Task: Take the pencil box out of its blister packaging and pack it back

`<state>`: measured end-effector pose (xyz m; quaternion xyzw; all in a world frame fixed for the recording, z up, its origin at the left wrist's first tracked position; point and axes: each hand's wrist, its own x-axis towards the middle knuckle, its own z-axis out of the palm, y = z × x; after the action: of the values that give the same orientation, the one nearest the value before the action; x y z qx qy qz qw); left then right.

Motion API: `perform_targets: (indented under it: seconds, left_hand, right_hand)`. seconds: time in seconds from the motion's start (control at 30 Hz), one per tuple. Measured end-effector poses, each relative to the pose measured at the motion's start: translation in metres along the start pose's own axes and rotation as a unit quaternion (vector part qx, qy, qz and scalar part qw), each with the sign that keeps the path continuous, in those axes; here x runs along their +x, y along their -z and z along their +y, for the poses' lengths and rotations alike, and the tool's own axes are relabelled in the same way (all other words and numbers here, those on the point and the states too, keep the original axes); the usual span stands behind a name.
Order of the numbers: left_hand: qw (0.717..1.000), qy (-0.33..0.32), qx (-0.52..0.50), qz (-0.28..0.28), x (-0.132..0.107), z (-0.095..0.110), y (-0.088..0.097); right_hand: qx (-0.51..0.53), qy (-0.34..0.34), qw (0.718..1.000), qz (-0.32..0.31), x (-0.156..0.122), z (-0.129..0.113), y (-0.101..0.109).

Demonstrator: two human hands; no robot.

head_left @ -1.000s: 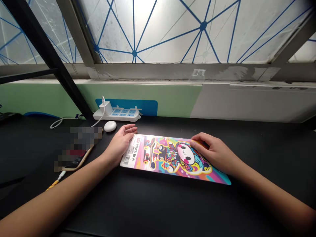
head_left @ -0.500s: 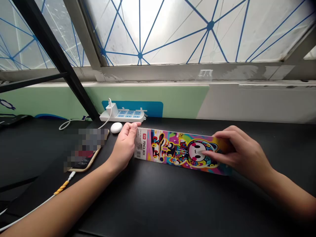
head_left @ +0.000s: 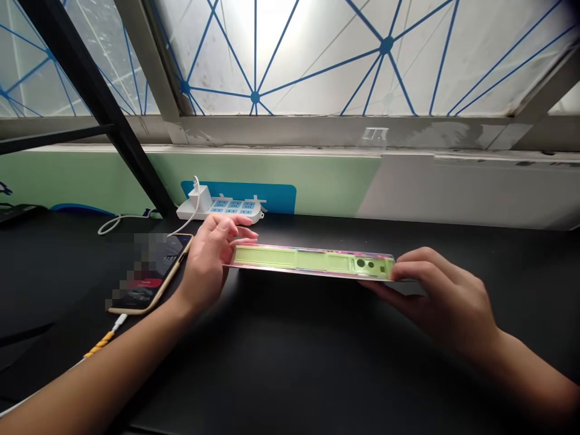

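A pencil box [head_left: 312, 261] is held just above the black desk, its long narrow side turned towards me. That side is yellow-green, with several small dark openings near the right end, and the printed face is out of sight. My left hand [head_left: 208, 254] holds the left end, with some fingertips stretched out beyond it. Around the right end, my right hand [head_left: 444, 302] grips with the thumb underneath and the fingers on the far side and end.
A phone [head_left: 151, 275] with a cable plugged in lies left of my left hand. Behind stands a white power strip [head_left: 231, 208] with a charger [head_left: 199, 198] in it. A black slanted post [head_left: 104, 103] rises at the left. The black desk [head_left: 290, 356] meets the wall below the window.
Both hands have tipped the pencil box, so its colourful printed face has given way to the yellow-green side. My left hand has shifted slightly left, and the white round object there is now hidden.
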<state>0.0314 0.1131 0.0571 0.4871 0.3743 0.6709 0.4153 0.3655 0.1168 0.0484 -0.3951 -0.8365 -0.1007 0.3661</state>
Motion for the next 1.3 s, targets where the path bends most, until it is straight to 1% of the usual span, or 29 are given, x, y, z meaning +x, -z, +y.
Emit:
perform_targets:
  seconds: [0.07,0.1,0.13,0.17,0.23,0.27,0.33,0.4,0.47,0.53,0.63,0.7,0.77,0.83,0.93,1.03,1.1,1.2,1.23,1.3]
  left_hand:
    - [0.998,0.007,0.051,-0.029,0.004,0.007,0.006]
    - [0.993,0.013,0.103,-0.058,0.006,0.01,0.009]
    - [0.981,0.024,0.164,-0.097,0.008,0.012,0.013]
    - [0.964,0.037,0.225,-0.14,0.009,0.014,0.016]
    - [0.912,0.075,0.326,-0.238,0.011,0.017,0.021]
    - [0.885,0.089,0.362,-0.28,0.011,0.017,0.022]
    - [0.84,0.095,0.416,-0.336,0.01,0.015,0.023]
    - [0.811,0.079,0.453,-0.362,0.009,0.012,0.022]
    - [0.796,0.063,0.473,-0.372,0.008,0.009,0.021]
    - [0.788,0.045,0.48,-0.383,0.008,0.006,0.021]
    - [0.782,0.008,0.483,-0.394,0.007,0.003,0.021]
    - [0.78,-0.012,0.483,-0.398,0.007,0.001,0.022]
    - [0.778,-0.029,0.483,-0.4,0.006,-0.001,0.022]
    - [0.775,-0.06,0.486,-0.399,0.004,-0.004,0.021]
    - [0.762,-0.14,0.503,-0.384,0.001,-0.009,0.017]
    - [0.738,-0.23,0.532,-0.346,-0.003,-0.015,0.013]
    - [0.724,-0.269,0.546,-0.325,-0.005,-0.016,0.01]
    - [0.715,-0.285,0.549,-0.324,-0.006,-0.016,0.008]
    - [0.719,-0.282,0.546,-0.326,-0.006,-0.015,0.008]
    - [0.74,-0.268,0.533,-0.311,-0.003,-0.013,0.009]
  right_hand:
    - [0.011,-0.013,1.0,-0.013,0.0,-0.004,0.001]
    - [0.02,-0.016,0.999,-0.028,0.0,-0.005,0.002]
    - [0.029,-0.016,0.998,-0.048,-0.001,-0.006,0.002]
    - [0.036,-0.008,0.997,-0.07,-0.002,-0.006,0.002]
    - [0.03,0.026,0.994,-0.102,-0.005,-0.006,0.001]
    - [0.018,0.049,0.993,-0.108,-0.006,-0.006,-0.001]
    - [-0.009,0.089,0.989,-0.119,-0.008,-0.006,-0.006]
    - [-0.014,0.109,0.983,-0.145,-0.01,-0.006,-0.011]
    - [0.003,0.101,0.978,-0.18,-0.011,-0.006,-0.015]
    - [0.034,0.08,0.974,-0.208,-0.011,-0.007,-0.017]
    - [0.096,0.036,0.966,-0.235,-0.009,-0.008,-0.017]
    - [0.127,0.004,0.962,-0.242,-0.007,-0.007,-0.017]
    - [0.135,-0.025,0.962,-0.234,-0.004,-0.004,-0.018]
    - [0.129,-0.046,0.966,-0.221,-0.002,0.003,-0.02]
    - [0.132,-0.087,0.965,-0.211,-0.001,0.017,-0.023]
    - [0.144,-0.143,0.956,-0.212,0.0,0.027,-0.022]
    - [0.142,-0.169,0.951,-0.218,0.002,0.03,-0.02]
    - [0.147,-0.191,0.949,-0.202,0.006,0.028,-0.015]
    - [0.153,-0.194,0.95,-0.193,0.007,0.026,-0.013]
    - [0.165,-0.194,0.95,-0.18,0.009,0.024,-0.011]
